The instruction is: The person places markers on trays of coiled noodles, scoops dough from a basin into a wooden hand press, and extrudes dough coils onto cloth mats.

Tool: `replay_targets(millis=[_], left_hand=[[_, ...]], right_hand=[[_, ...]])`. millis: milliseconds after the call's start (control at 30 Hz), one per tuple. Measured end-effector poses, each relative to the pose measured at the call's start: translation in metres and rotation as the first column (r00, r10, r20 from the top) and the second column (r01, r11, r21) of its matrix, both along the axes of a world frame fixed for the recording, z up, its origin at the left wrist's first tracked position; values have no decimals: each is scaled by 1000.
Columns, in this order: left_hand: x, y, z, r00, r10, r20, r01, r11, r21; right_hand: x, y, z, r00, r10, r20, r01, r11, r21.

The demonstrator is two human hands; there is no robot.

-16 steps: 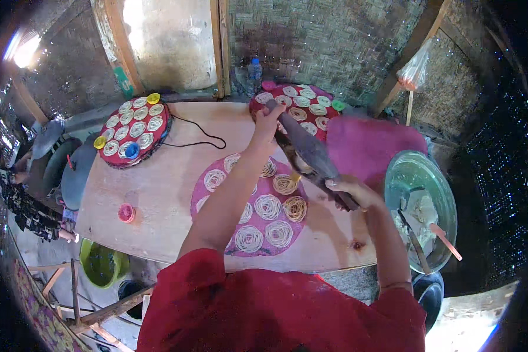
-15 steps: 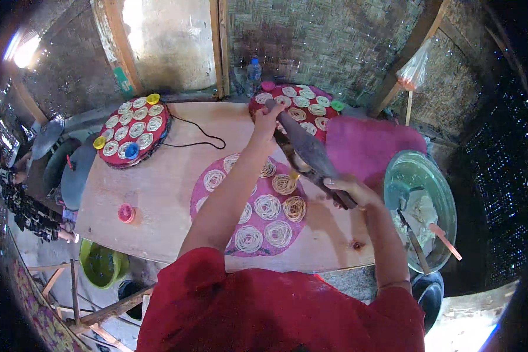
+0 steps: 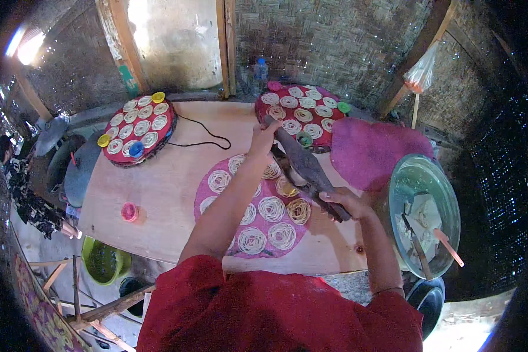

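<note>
A dark wooden hand press (image 3: 304, 161) with two long handles lies slantwise in the air, low over the table. My left hand (image 3: 264, 138) is closed round its far left end, and my right hand (image 3: 347, 203) grips its near right end. Under the press, on a round pink mat (image 3: 202, 190), lie several coils of thin pale dough strands, such as the near coil (image 3: 251, 240). One coil (image 3: 298, 211) beside the press looks more yellow-brown than the others. My left forearm covers part of the mat; the press hides part of its right side.
Red round trays of coils with small coloured cups stand at the far left (image 3: 125, 154) and far middle (image 3: 284, 127). A pink cloth (image 3: 369, 154) lies to the right, beside a green basin (image 3: 455, 196) of white dough. A pink cup (image 3: 129, 212) stands on the wooden table (image 3: 158, 193).
Relative to the mat, the press and both hands have shifted a little nearer and to the left. A green cup on the far middle tray now shows. The whole view has shifted slightly.
</note>
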State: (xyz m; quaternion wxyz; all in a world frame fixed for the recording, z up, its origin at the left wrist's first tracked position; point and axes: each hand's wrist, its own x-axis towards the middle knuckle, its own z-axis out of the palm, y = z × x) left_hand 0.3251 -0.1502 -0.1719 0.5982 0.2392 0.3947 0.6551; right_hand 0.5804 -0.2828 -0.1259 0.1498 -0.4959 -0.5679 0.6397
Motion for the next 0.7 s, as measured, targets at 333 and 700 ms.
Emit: replay_targets(millis=[333, 700], left_hand=[[32, -19, 25, 994, -10, 111, -5, 991, 132], [-99, -167, 178, 353, 793, -496, -88, 556, 827]], right_hand=[[7, -18, 16, 959, -82, 272, 5, 962, 273], [-35, 55, -95, 952, -149, 267, -163, 492, 855]])
